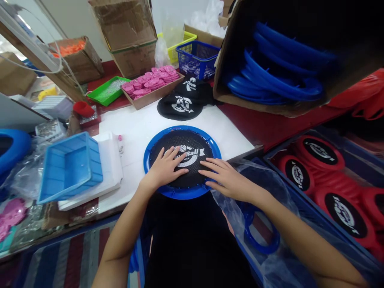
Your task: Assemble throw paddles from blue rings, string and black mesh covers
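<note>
Both hands palm-down, fingers apart; forearms bare

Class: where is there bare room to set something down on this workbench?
Bare: the white sheet between the white slab and the blue-rimmed disc, bar a few small bits; the sheet right of the disc; the red tabletop between sheet and cardboard box. Crowded: the far side, with pink pieces, black cloths and blue basket.

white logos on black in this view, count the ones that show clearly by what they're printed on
Blue-rimmed disc under the left hand and right hand: 1
Loose black pieces: 2
Red-rimmed discs: 3 (a fourth is cut off by the picture's edge)
Total: 6
</note>
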`<state>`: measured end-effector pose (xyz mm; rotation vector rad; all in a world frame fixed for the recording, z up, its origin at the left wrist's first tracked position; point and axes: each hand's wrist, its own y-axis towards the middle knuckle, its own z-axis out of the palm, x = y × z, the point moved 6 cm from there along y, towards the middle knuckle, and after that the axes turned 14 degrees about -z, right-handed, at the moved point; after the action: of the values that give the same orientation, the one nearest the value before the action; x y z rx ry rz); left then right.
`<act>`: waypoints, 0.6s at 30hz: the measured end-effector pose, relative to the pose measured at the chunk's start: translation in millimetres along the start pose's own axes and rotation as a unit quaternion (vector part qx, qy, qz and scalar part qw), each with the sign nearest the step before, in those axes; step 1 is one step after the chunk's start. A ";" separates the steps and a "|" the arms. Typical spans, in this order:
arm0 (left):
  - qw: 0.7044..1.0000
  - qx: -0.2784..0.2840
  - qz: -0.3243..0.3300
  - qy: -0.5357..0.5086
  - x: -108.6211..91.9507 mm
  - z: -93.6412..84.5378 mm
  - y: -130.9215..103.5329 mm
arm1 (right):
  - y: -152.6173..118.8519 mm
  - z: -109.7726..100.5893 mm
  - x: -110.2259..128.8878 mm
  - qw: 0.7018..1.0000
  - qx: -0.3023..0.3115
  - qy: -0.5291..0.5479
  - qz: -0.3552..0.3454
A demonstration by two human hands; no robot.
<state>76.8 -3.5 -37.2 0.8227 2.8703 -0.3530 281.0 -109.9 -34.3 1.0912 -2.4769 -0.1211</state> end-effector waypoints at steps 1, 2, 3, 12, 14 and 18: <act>1.000 0.004 -0.007 0.007 -1.4 -0.5 -1.5 | -1.1 1.1 -0.4 1.000 -0.002 0.000 -0.001; 1.000 0.003 -0.011 0.009 -3.4 -1.0 -3.4 | -1.9 1.7 -1.0 1.000 -0.003 0.001 -0.001; 1.000 -0.004 -0.011 0.007 -5.8 -1.4 -5.6 | -2.4 1.8 -1.6 1.000 -0.003 0.003 0.001; 0.992 -0.118 -0.016 -0.047 -11.7 3.4 -14.4 | -3.8 -11.2 -0.7 0.999 0.022 -0.015 -0.037; 0.975 -0.163 -0.022 -0.151 -8.1 -7.0 -29.4 | -10.5 -38.9 -6.6 0.997 -0.044 -0.036 -0.050; 0.828 -0.262 -0.082 -0.488 -1.7 7.2 -100.2 | -31.6 -149.4 -42.7 0.951 -0.266 -0.158 -0.012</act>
<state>25.1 -88.8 -25.1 0.1700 1.8898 0.0309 390.5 -87.2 78.1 0.9131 -2.4667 -0.9786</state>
